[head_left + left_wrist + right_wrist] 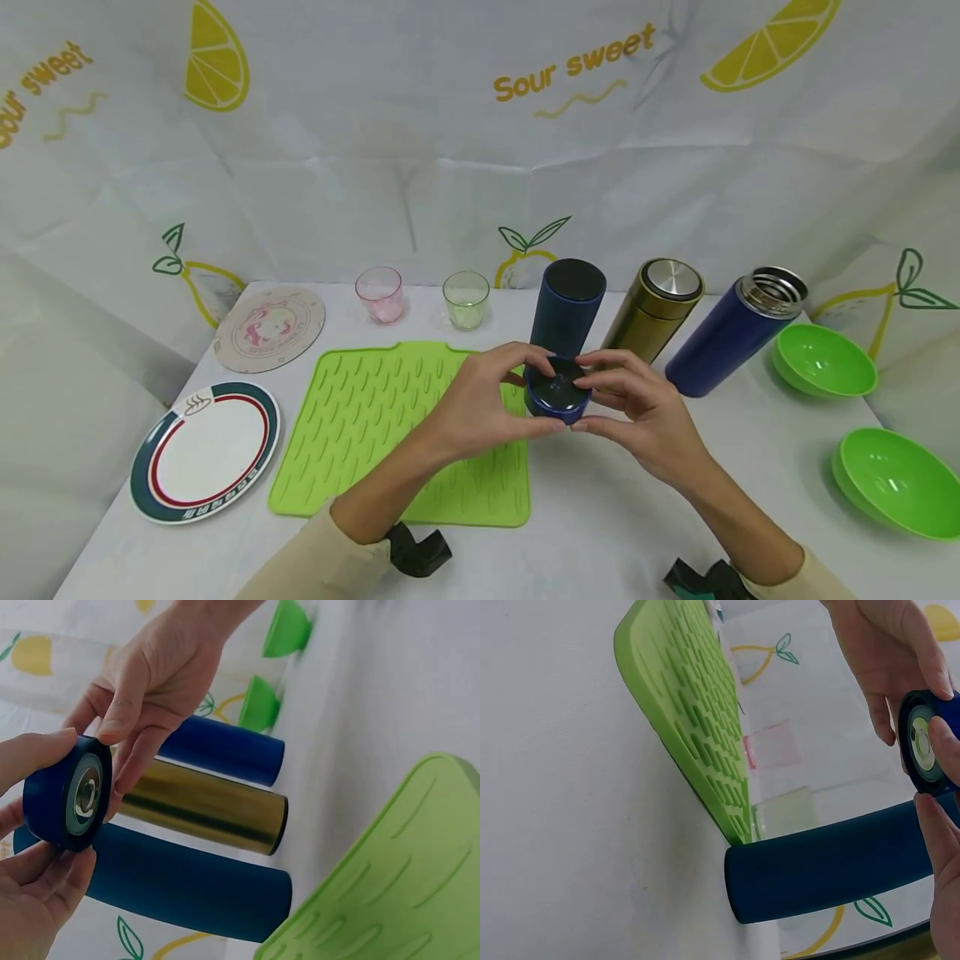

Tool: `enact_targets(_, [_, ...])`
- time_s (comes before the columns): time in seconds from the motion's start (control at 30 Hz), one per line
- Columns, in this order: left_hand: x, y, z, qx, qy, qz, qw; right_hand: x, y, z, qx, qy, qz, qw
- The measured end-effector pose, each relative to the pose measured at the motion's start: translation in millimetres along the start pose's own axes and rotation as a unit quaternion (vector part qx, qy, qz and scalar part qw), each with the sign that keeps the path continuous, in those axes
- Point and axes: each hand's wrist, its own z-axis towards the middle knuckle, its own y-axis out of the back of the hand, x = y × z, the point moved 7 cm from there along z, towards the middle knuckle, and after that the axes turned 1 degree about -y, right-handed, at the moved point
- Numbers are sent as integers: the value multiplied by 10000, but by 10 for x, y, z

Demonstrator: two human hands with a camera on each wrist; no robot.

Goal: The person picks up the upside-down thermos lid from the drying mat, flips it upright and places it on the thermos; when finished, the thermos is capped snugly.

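A dark blue bottle lid [558, 392] with a black top is held up between both hands. My left hand [487, 396] grips its left side, thumb low and fingers over the top edge. From the right, my right hand [637, 404] pinches the same lid. Its round underside with a pale ring shows in the left wrist view. Behind the lid stands a dark teal-blue bottle [567, 304] with its top covered. Farther right are a gold bottle [656, 308], capped in silver, and a blue bottle [723, 337] whose steel mouth is uncovered.
A green ridged mat [390, 442] lies left of the hands. Beyond it are a pink glass [380, 296] and a green glass [467, 302]. A round coaster [270, 329] and a rimmed plate [210, 450] lie at left; two green bowls [825, 362] stand at right.
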Motion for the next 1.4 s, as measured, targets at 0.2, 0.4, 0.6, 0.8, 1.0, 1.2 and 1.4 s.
enact_targets(0.2, [-32,1,-1,-5,-212,268,9994,7,-3,-4,95,-123,-376,9992])
enact_targets(0.4, [-34,70,-34,-149,-155,377,9991,114,221,-36,17,-128,-939,9955])
enact_targets(0.6, [16,125,-84,-262,-62,326,9991,310,871,-119,-1277,380,-154,9910])
enact_targets(0.8, [74,145,-130,-308,50,399,9987,224,1513,-288,-2976,83,-732,9518])
enact_targets(1.0, [112,139,-147,-325,64,410,9986,-358,1679,-434,-3001,-1845,-1459,9244])
enact_targets(1.2, [126,119,-143,-335,-45,346,9988,-781,1608,-520,-2634,-1987,-161,9439])
enact_targets(1.4, [135,100,-137,-274,23,294,9992,-912,1586,-511,-2626,-2101,-192,9415])
